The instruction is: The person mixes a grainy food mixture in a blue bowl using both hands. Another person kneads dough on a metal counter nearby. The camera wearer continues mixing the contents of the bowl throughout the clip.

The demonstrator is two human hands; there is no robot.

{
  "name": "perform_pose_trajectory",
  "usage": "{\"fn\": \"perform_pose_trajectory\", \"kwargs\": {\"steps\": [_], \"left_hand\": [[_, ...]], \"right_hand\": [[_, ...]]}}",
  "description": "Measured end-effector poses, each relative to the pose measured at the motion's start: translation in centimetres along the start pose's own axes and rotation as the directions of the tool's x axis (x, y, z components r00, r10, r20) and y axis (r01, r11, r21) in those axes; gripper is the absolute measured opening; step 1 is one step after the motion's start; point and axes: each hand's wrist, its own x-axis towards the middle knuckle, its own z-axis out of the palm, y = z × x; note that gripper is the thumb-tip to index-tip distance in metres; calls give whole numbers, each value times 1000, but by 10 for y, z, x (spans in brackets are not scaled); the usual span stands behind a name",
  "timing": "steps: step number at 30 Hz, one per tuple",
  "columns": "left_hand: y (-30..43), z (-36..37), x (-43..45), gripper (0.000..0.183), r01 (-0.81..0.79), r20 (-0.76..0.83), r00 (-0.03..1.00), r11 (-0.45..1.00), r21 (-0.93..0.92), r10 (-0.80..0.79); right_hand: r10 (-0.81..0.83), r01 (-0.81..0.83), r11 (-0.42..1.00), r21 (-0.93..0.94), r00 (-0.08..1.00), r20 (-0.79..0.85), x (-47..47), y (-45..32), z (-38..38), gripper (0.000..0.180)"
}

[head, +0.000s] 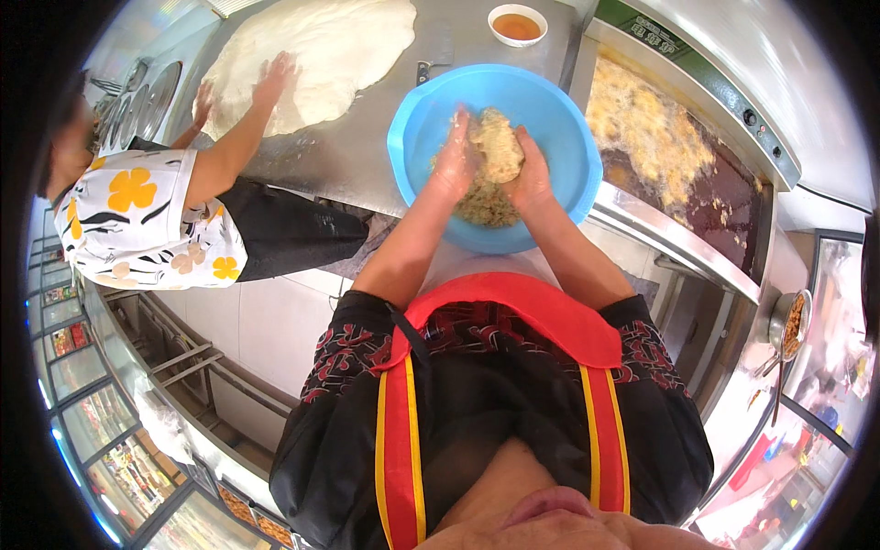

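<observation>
Between my two hands I hold a pale, moist lump of mixture over a blue plastic basin. My left hand presses on its left side with the fingers pointing away from me. On its right side my right hand curves in against it. More crumbly, greenish-brown mixture lies in the bottom of the basin below my hands. The basin sits at the near right of a stainless steel worktable.
Bubbling fryer oil with frothing pieces lies close to my right. A cleaver and a white bowl of amber liquid rest beyond the basin. At left, a co-worker touches a large dough sheet. A strainer stands far right.
</observation>
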Motion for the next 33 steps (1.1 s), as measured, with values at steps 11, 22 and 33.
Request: {"fn": "perform_pose_trajectory", "kwargs": {"steps": [11, 22, 33], "left_hand": [[-27, 4, -2, 37, 143, 67, 989, 980, -141, -135], [-5, 0, -21, 47, -126, 196, 978, 949, 290, 70], [0, -39, -32, 29, -119, 87, 976, 153, 981, 199]], "right_hand": [[-443, 657, -185, -731, 608, 658, 1, -15, 3, 45], [18, 121, 400, -909, 990, 140, -9, -58, 23, 48], [10, 291, -260, -921, 954, 299, -21, -14, 48, 44]]}}
